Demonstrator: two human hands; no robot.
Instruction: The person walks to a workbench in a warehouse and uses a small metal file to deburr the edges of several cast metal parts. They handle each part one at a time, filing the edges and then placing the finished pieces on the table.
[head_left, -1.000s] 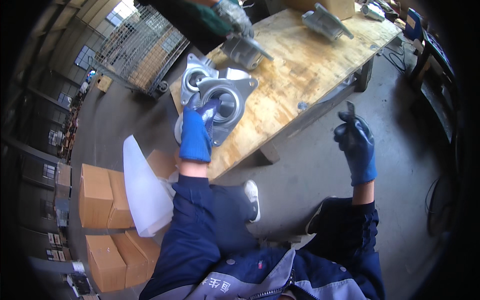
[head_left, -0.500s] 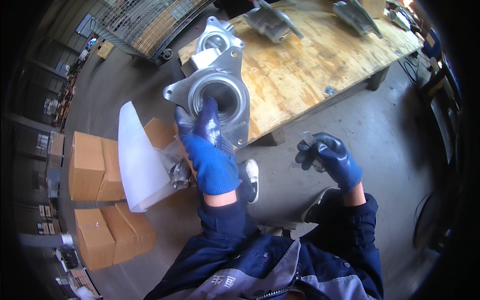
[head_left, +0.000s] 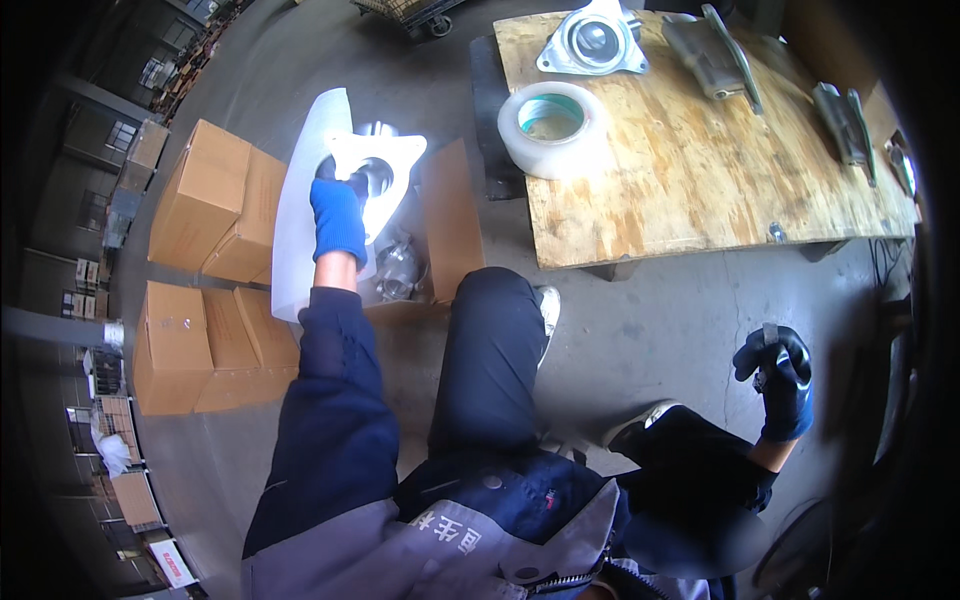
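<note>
My left hand (head_left: pixel 338 218), in a blue knit glove with a dark coated palm, grips a silvery metal casting (head_left: pixel 402 160) with a three-cornered flange and a round bore. Its fingers are partly hidden by the part. Behind and below it stands a white foam sheet (head_left: pixel 305 235) at an open cardboard box (head_left: pixel 455 215), where more metal parts (head_left: pixel 397 268) lie, seemingly under clear wrapping. Off to the right, above the floor, my right hand (head_left: pixel 788 378) is closed on a small thin translucent piece (head_left: pixel 770 333) whose kind I cannot make out.
A plywood-topped table (head_left: pixel 690 200) stands at the upper right. On it are a roll of clear tape (head_left: pixel 590 138), a flanged casting (head_left: pixel 597 42) and two more castings (head_left: pixel 705 58) farther right. Closed cardboard boxes (head_left: pixel 200 195) sit at the left. A wire cart (head_left: pixel 415 12) is at the far edge.
My left hand has carried the casting from beside the table leftward, over the open box by the foam sheet. My right hand has moved outward to the right. The view has turned.
</note>
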